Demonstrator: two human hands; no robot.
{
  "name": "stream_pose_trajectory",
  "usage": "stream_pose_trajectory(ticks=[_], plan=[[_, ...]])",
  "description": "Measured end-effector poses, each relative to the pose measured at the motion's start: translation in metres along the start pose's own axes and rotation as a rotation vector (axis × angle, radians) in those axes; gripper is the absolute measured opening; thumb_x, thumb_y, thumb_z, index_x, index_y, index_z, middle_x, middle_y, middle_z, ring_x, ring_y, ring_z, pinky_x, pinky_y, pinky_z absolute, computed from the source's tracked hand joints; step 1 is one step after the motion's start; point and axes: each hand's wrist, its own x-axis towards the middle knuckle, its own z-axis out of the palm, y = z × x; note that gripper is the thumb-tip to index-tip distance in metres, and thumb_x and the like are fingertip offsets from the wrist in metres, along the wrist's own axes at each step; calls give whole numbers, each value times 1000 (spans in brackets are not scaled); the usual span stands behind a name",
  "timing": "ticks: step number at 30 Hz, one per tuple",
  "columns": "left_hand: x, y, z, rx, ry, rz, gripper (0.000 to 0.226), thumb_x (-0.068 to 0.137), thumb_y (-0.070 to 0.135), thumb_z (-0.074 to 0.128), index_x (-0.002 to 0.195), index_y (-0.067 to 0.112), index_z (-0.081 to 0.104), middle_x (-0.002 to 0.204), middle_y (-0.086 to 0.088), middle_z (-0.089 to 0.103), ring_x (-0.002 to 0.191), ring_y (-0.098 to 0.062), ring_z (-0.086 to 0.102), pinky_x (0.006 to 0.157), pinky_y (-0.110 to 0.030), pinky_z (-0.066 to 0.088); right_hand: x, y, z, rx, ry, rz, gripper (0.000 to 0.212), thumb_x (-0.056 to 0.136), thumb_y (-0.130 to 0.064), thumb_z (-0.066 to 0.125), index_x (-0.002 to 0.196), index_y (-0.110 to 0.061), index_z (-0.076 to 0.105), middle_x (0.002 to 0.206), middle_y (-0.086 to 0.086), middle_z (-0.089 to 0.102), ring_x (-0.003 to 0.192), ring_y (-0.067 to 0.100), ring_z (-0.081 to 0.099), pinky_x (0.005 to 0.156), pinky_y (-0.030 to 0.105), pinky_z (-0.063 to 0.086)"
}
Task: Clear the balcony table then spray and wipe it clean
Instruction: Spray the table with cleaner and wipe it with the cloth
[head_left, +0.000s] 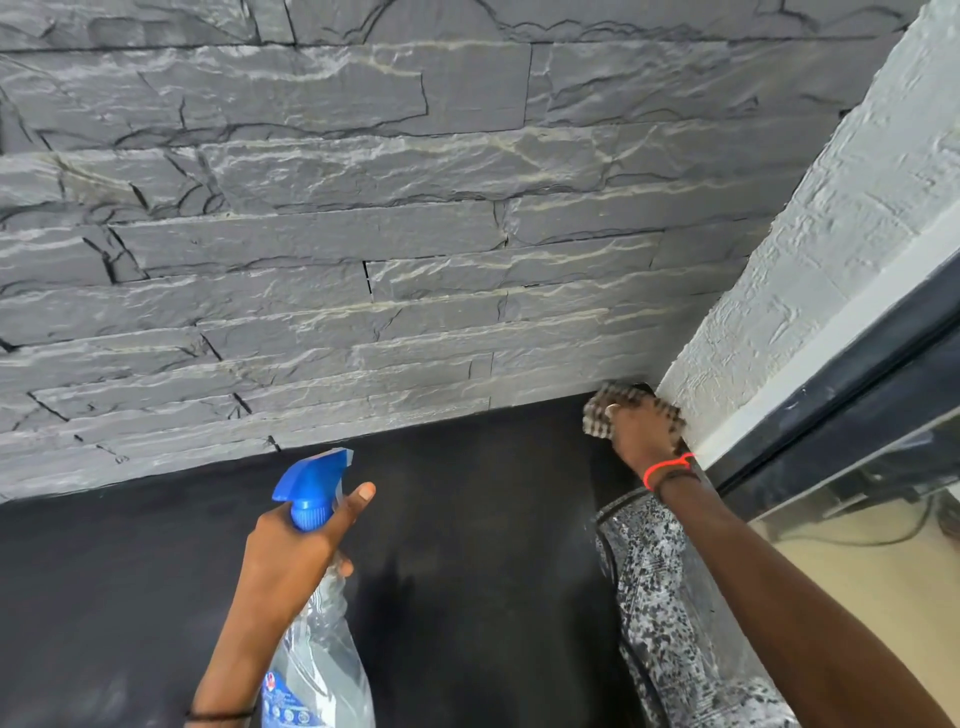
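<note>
Presently, right hand (644, 434) is clutching the cloth (595, 415) (likely soft, light, easily bunched) at the far corner of the table (467, 545); left hand (285, 556) is gripping the bottle (322, 665) by its neck, probably slick plastic.

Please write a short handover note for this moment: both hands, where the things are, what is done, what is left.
Left hand grips the spray bottle by its neck above the black table, forefinger straight.
Right hand holds the checked cloth on the table's far right corner, where the stone wall meets the white wall.
Done: nothing else shows on the table; wiping is under way.
Left: wipe the rest; spray more if needed.
</note>
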Motion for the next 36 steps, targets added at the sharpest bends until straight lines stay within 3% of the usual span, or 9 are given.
stream_pose_trajectory(ticks=[7,10,14,19,26,29,31,34,36], plan=[[-7,7,5,6,-16,27,44,74,49,76,76,6,68,60,-8,71,50,-23,67,66,-38,53,-79,-31,29,58,29,-406,69,88,-5,45,146,-39,31,151,-18,35,121,22,42,102,34,39],[-14,6,2,12,-19,37,44,74,49,76,77,6,68,61,-8,71,49,-23,66,65,-39,54,-72,10,30,64,23,-275,62,90,-7,45,143,-39,38,146,-16,44,118,18,44,101,29,41],[-29,-1,-5,25,-29,22,49,74,51,74,78,3,68,58,-11,70,49,-21,66,59,-31,48,-27,44,7,54,-46,8,47,93,-11,45,138,-25,49,128,12,60,117,31,52,100,36,45],[-46,-11,-10,45,2,0,48,77,48,74,79,0,68,57,-13,69,46,-18,64,55,-27,45,-18,-18,-13,284,-68,55,37,94,-14,45,129,-15,56,133,21,50,122,39,48,102,40,42],[-61,-10,-17,16,27,2,50,76,48,74,80,-1,68,57,-14,69,50,-22,65,58,-30,48,-146,-131,5,256,-17,-503,45,94,-10,45,136,-25,52,138,-1,55,118,29,51,98,33,43],[-69,-9,-23,-4,50,18,50,76,47,76,80,-3,67,64,-15,72,52,-25,66,62,-34,52,-217,-117,13,163,11,-657,57,57,-26,85,109,-42,70,110,-24,69,83,9,66,67,16,52],[-76,-9,-25,-10,56,28,49,77,46,75,81,-2,67,70,-15,73,57,-29,68,66,-39,54,-245,-91,23,134,-59,-673,61,44,-31,89,101,-46,71,103,-29,69,73,3,65,60,12,51],[-90,-14,-27,-7,62,41,47,78,45,75,80,-1,67,69,-15,72,58,-31,68,70,-42,55,-245,-50,25,104,-87,-590,65,53,-22,86,110,-47,67,113,-27,66,79,4,64,66,13,52],[-99,-20,-29,-6,72,37,47,78,45,75,80,-2,67,69,-16,72,58,-31,68,69,-41,54,-222,-35,23,59,-68,-541,66,79,-10,64,134,-43,49,139,-21,51,106,11,59,90,22,49]])
